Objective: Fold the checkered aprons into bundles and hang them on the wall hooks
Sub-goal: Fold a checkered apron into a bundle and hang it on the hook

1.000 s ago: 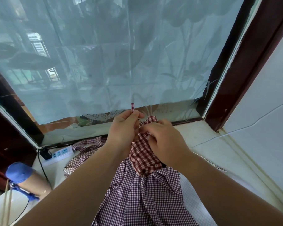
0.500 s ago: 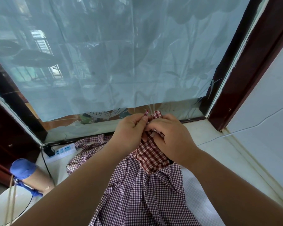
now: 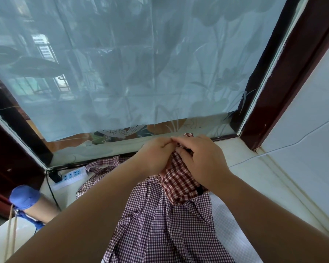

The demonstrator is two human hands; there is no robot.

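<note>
Left hand (image 3: 156, 154), right hand (image 3: 201, 160) both pinch top of bundle (image 3: 179, 185), centre, near window. Apron (image 3: 160, 224) drapes below. Cloth likely light, soft, floppy; best gripped at gathered top.

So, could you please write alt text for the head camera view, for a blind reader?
The left hand and the right hand pinch the top of a bunched red checkered apron, close to a window covered with pale film. Below it spreads finer checkered cloth, and a white power strip lies to the left, near the window.
</note>
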